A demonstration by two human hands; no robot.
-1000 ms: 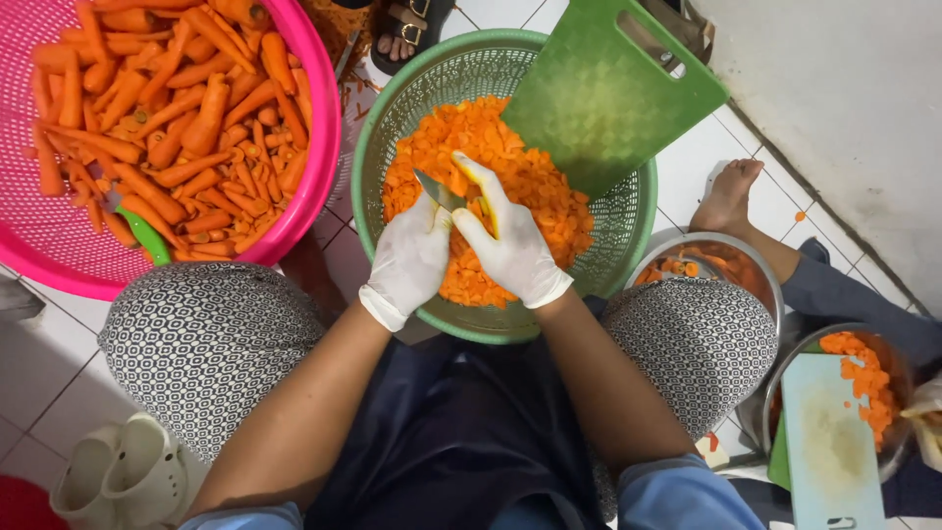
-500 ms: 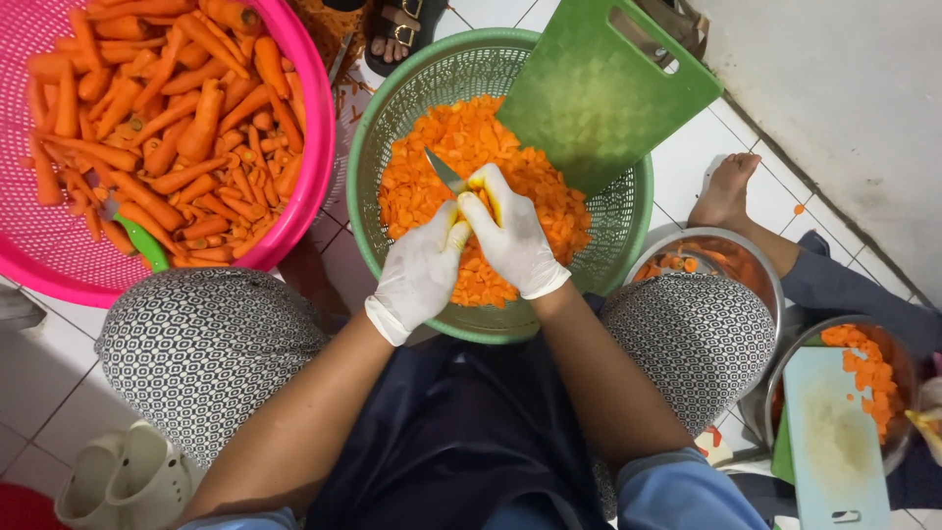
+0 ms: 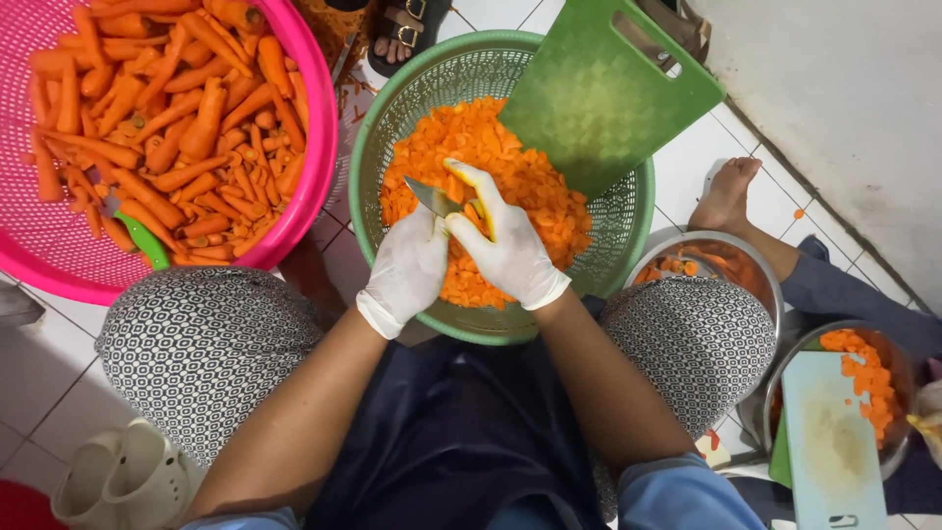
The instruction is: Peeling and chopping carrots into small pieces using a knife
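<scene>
Both my hands wear white gloves and meet over a green plastic basket (image 3: 391,116) heaped with chopped carrot (image 3: 530,186). My right hand (image 3: 510,250) grips a small knife (image 3: 432,196) whose blade points left across the pile. Pressed against the blade, my left hand (image 3: 407,270) is closed around a carrot piece that its fingers mostly hide. A green cutting board (image 3: 608,93) leans in the basket's far right side.
A pink basket (image 3: 314,186) of whole peeled carrots with a green peeler (image 3: 145,238) stands at the left. At the right another person's bare foot (image 3: 728,191), metal bowls (image 3: 758,277) of carrot and a pale cutting board (image 3: 832,442). White clogs (image 3: 123,481) lie at the lower left.
My two hands and the knife have stayed together over the chopped pile, shifting only slightly; the blade has tilted a little.
</scene>
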